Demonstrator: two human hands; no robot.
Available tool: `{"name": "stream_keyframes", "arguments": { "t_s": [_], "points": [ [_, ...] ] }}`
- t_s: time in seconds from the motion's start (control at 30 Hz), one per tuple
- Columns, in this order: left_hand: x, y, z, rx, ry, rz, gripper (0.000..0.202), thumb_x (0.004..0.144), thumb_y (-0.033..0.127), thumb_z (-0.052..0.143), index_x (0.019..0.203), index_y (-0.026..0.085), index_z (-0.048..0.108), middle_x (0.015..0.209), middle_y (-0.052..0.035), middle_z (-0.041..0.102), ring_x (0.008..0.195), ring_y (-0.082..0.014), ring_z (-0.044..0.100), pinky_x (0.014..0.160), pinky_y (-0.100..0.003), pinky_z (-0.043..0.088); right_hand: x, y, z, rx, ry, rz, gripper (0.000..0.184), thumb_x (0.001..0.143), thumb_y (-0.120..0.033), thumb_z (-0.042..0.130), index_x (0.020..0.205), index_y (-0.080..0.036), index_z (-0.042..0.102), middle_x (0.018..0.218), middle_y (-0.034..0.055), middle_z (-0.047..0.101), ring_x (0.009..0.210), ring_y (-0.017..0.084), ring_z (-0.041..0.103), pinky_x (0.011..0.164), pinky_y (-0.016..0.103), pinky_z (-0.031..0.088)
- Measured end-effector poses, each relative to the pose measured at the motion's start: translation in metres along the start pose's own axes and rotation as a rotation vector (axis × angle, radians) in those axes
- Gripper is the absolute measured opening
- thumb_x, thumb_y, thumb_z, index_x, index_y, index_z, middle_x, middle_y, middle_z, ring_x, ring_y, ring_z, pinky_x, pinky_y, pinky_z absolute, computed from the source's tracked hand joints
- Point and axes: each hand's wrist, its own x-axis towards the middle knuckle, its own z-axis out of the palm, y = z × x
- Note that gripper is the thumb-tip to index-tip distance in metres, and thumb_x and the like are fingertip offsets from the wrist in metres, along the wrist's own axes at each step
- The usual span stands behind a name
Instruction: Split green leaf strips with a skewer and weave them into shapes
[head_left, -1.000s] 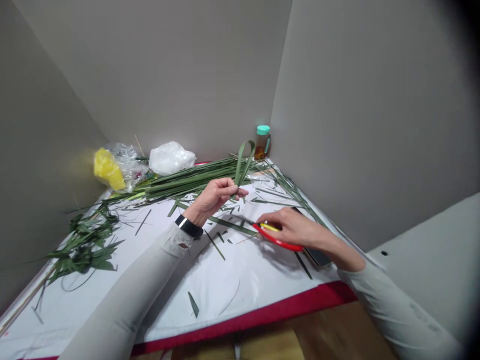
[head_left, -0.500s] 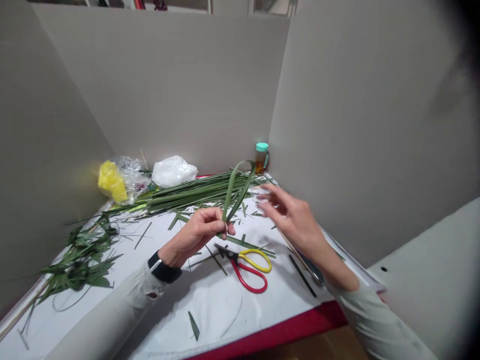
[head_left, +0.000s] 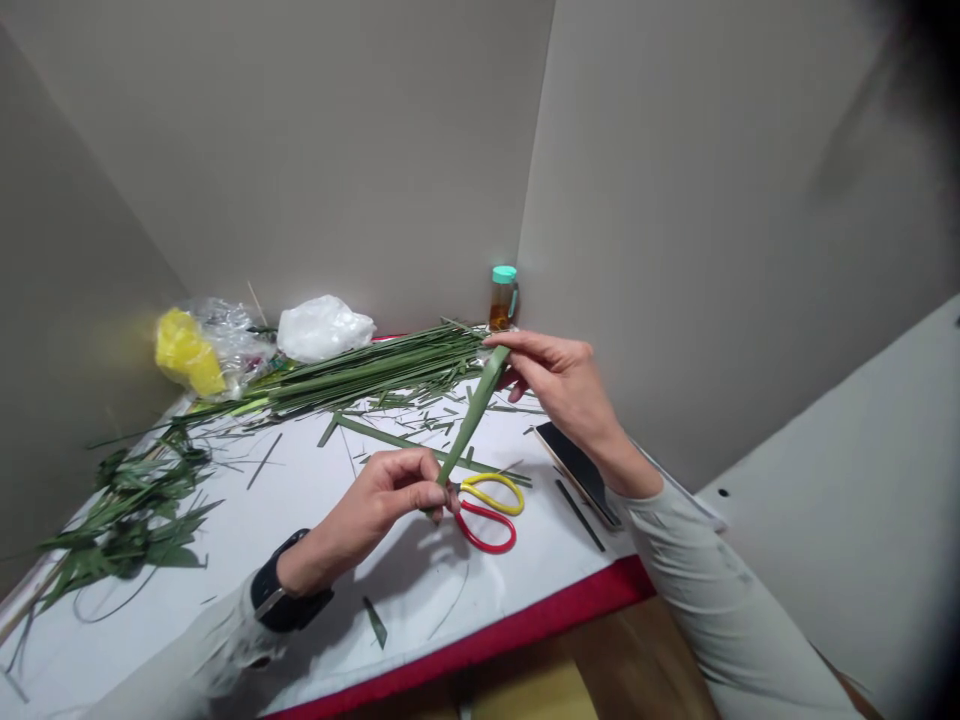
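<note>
A long green leaf strip (head_left: 474, 415) stretches diagonally between my two hands above the table. My left hand (head_left: 405, 484) pinches its lower end between thumb and fingers. At the upper end, my right hand (head_left: 555, 375) is closed on the strip, thumb and index finger together at its tip. Scissors with one yellow and one red handle (head_left: 487, 545) lie on the white sheet just right of my left hand, their blades mostly hidden behind it. Another folded leaf strip (head_left: 397, 437) rests on the sheet behind my left hand.
A bundle of long leaves (head_left: 375, 370) lies across the back, with leaf scraps before it. Behind stand a teal-lidded bottle (head_left: 502, 300), a white plastic bag (head_left: 322, 328) and a yellow bag (head_left: 187, 350). Leafy cuttings (head_left: 142, 510) lie left; a dark phone-like slab (head_left: 577, 468) lies right.
My right hand was apart from the leaf and has taken hold of its upper part. The looped leaf is now drawn out into a straight strip. The view has shifted slightly.
</note>
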Motion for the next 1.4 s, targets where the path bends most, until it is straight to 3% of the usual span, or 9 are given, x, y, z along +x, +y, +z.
{"name": "stream_keyframes", "arguments": {
  "t_s": [0.2,0.4,0.6,0.7,0.9,1.0,1.1,1.2,1.4],
  "points": [
    [-0.016,-0.004,0.001,0.044,0.017,-0.012,0.029,0.082,0.037,0.077,0.070,0.016,0.061,0.072,-0.0029,0.069,0.069,-0.0147,0.059,0.067,-0.026,0.044,-0.001,-0.003,0.003,0.160,-0.098,0.101,0.029,0.082,-0.017,0.056,0.101,-0.017,0.077,0.072,0.0001,0.072,0.059,0.013,0.070,0.055,0.024,0.058],
    [-0.023,-0.006,0.004,0.040,-0.017,-0.053,0.029,0.087,0.037,0.072,0.073,0.018,0.055,0.075,-0.0058,0.074,0.071,-0.0155,0.062,0.069,-0.027,0.045,0.002,-0.002,0.002,0.423,-0.241,0.173,0.025,0.076,-0.011,0.060,0.090,-0.019,0.079,0.075,-0.0005,0.074,0.064,0.010,0.068,0.059,0.021,0.055],
    [-0.030,0.000,0.009,0.053,-0.045,-0.073,0.035,0.094,0.045,0.062,0.074,0.019,0.049,0.068,-0.0046,0.070,0.054,-0.0129,0.057,0.057,-0.027,0.045,0.002,-0.004,0.000,0.441,-0.221,0.264,0.024,0.073,-0.012,0.063,0.089,-0.020,0.079,0.074,-0.0003,0.073,0.061,0.010,0.064,0.052,0.021,0.048],
    [-0.033,-0.001,0.011,0.103,0.012,-0.032,0.037,0.095,0.046,0.060,0.072,0.019,0.048,0.063,-0.0012,0.064,0.052,-0.0118,0.053,0.054,-0.026,0.044,0.003,-0.003,0.000,0.447,-0.220,0.305,0.021,0.071,-0.013,0.065,0.087,-0.019,0.078,0.079,0.0006,0.074,0.060,0.010,0.063,0.051,0.022,0.049],
    [-0.037,0.001,0.007,0.231,0.125,0.066,0.037,0.098,0.044,0.057,0.070,0.019,0.049,0.062,0.0025,0.053,0.055,-0.0106,0.048,0.055,-0.025,0.041,0.003,0.003,-0.011,0.497,-0.265,0.351,0.011,0.073,-0.019,0.072,0.082,-0.020,0.077,0.084,0.0013,0.075,0.073,0.012,0.070,0.072,0.027,0.060],
    [-0.039,0.007,0.004,0.315,0.131,0.081,0.039,0.098,0.042,0.056,0.067,0.019,0.049,0.062,0.0024,0.052,0.057,-0.0107,0.046,0.056,-0.026,0.038,0.002,0.002,-0.020,0.507,-0.335,0.372,0.015,0.076,-0.021,0.073,0.091,-0.020,0.078,0.093,0.0028,0.076,0.088,0.016,0.073,0.089,0.033,0.061],
    [-0.040,0.012,0.002,0.386,0.140,0.094,0.039,0.099,0.040,0.054,0.067,0.019,0.049,0.062,0.0023,0.052,0.058,-0.0110,0.046,0.059,-0.026,0.037,0.000,-0.003,-0.024,0.502,-0.376,0.348,0.020,0.084,-0.030,0.071,0.100,-0.019,0.077,0.103,0.0061,0.076,0.097,0.019,0.072,0.096,0.037,0.059],
    [-0.041,0.015,0.004,0.483,0.137,0.118,0.040,0.100,0.038,0.052,0.065,0.019,0.051,0.062,0.0019,0.052,0.059,-0.0112,0.046,0.061,-0.027,0.036,-0.005,-0.011,-0.020,0.402,-0.299,0.329,0.018,0.087,-0.033,0.071,0.097,-0.019,0.077,0.099,0.0053,0.074,0.091,0.017,0.071,0.090,0.035,0.060],
    [-0.043,0.018,0.011,0.545,0.124,0.118,0.040,0.100,0.037,0.050,0.064,0.019,0.050,0.061,0.0020,0.052,0.059,-0.0112,0.046,0.061,-0.027,0.036,-0.010,-0.018,-0.013,0.308,-0.180,0.315,0.008,0.081,-0.021,0.076,0.088,-0.019,0.077,0.090,0.0012,0.070,0.079,0.011,0.066,0.079,0.029,0.061]
  ]
}}
